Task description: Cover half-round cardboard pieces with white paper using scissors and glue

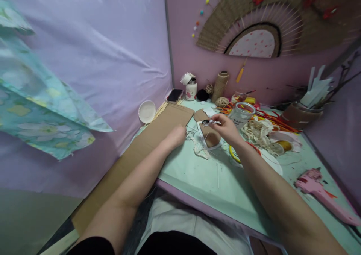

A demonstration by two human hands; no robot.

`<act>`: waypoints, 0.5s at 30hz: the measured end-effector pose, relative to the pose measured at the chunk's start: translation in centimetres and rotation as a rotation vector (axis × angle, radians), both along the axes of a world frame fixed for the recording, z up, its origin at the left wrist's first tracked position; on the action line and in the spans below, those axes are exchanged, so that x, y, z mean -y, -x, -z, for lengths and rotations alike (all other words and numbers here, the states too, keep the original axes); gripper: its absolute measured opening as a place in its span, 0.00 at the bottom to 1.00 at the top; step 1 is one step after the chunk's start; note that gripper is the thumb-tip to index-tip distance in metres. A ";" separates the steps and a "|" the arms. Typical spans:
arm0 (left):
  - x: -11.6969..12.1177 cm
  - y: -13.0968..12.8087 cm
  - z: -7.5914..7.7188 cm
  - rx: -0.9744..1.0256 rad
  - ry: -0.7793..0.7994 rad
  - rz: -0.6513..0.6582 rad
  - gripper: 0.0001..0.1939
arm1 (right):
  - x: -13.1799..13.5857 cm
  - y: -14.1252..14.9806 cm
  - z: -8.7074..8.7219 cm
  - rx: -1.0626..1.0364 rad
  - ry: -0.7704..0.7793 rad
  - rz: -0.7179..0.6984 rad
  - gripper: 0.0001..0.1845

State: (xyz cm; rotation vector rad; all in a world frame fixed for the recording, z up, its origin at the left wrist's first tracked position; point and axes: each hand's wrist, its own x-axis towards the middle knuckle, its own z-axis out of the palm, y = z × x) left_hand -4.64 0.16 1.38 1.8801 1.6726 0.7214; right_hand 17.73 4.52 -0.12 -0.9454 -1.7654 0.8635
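My right hand [227, 129] is pinched around a small black-and-silver object [208, 122], too small to name for certain. It hovers above a sole-shaped cardboard cutout [212, 137] with a white rim. A second rounded cardboard piece [200, 115] lies just behind. My left hand [179, 135] is closed beside the edge of a long cardboard sheet [158, 134]. Its fingertips are mostly hidden, so what it may hold is unclear. Thin pale strands lie by those fingers, and a scrap of cream lace [201, 153] rests in front of the cutout.
A glass jar [241, 114] stands just beyond my right hand. Cream trim [261, 132] is heaped to its right, and a pink glue gun [324, 195] lies at the right edge. Along the back are a phone [175, 94], a white bottle [191, 89] and a twine spool [220, 86].
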 end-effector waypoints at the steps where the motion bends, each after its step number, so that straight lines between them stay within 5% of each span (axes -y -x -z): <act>1: -0.1 0.3 -0.7 0.037 -0.014 0.000 0.13 | -0.3 -0.1 -0.2 -0.086 0.049 0.026 0.09; 5: -0.6 1.2 -3.2 0.273 -0.028 -0.004 0.07 | -0.8 0.0 -1.2 -0.308 0.241 0.029 0.11; 7: -0.8 1.0 -3.6 0.570 0.020 -0.010 0.06 | -0.6 0.2 -1.9 -0.338 0.323 -0.010 0.12; 11: -0.9 -0.6 -2.7 1.371 0.235 -0.050 0.02 | -0.3 1.7 -3.5 -0.295 0.393 -0.072 0.11; 15: -1.3 -2.8 -1.8 1.704 0.480 -0.237 0.10 | -0.6 5.7 -4.8 -0.142 0.330 -0.045 0.09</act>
